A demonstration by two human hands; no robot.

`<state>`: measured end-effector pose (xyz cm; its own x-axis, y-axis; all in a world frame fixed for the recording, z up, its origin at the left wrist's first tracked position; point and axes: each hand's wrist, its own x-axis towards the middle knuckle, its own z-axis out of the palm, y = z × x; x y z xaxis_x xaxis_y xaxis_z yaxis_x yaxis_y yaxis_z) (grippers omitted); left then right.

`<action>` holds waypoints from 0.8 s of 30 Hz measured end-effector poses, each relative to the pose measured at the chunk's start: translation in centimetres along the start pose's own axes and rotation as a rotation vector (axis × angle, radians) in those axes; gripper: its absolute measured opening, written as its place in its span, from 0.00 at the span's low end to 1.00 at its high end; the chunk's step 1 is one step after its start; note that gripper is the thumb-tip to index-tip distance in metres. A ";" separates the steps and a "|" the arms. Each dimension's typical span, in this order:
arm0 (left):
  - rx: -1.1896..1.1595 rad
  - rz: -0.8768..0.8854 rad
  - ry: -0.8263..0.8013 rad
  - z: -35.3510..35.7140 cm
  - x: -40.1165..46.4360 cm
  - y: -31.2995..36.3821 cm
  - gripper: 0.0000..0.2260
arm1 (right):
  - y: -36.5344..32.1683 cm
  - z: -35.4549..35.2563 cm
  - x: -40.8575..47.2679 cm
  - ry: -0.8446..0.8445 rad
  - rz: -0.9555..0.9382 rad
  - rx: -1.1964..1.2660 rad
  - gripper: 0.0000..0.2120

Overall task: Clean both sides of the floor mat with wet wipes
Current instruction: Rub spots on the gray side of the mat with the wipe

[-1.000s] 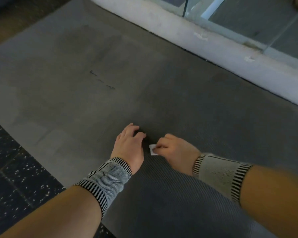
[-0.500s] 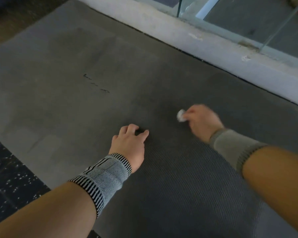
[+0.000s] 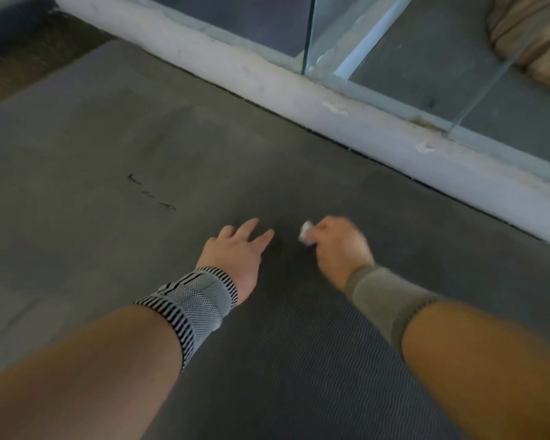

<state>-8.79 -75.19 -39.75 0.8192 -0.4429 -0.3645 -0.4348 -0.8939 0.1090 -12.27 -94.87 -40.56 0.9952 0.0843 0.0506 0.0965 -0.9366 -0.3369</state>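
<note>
Beside the white sill, the grey floor mat lies flat while my right hand pinches a balled wet wipe mid-scrub, left hand spread bracing; next I'd judge fresh, unwiped patches.

We press our left hand, fingers spread, flat on the grey floor mat; just right of it, our right hand grips a small crumpled white wipe against the mat.
</note>
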 end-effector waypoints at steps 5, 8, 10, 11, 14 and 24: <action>-0.103 0.038 -0.057 -1.8 5.5 2.5 0.32 | 0.5 -0.4 0.2 -0.141 -0.368 -0.046 0.08; -0.080 0.007 -0.145 -1.2 7.1 3.5 0.34 | 5.9 -1.1 6.0 0.015 0.052 -0.195 0.15; -0.071 0.006 -0.160 -1.0 7.4 3.3 0.32 | 6.4 -0.8 6.4 0.013 0.131 -0.146 0.15; -0.066 0.007 -0.152 -1.1 7.3 3.1 0.31 | 5.8 -0.6 5.7 -0.005 0.036 -0.120 0.14; -0.085 0.000 -0.137 -1.5 7.3 3.1 0.30 | 5.3 -0.9 3.8 -0.091 -0.262 -0.028 0.14; -0.086 0.014 -0.132 -1.4 7.2 3.3 0.33 | 9.8 -1.5 13.2 0.015 0.166 -0.256 0.14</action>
<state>-3.81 -81.38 -40.74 0.7547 -0.4476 -0.4797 -0.4074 -0.8928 0.1921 1.81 -103.46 -41.77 0.9963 -0.0808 0.0292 -0.0778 -0.9926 -0.0935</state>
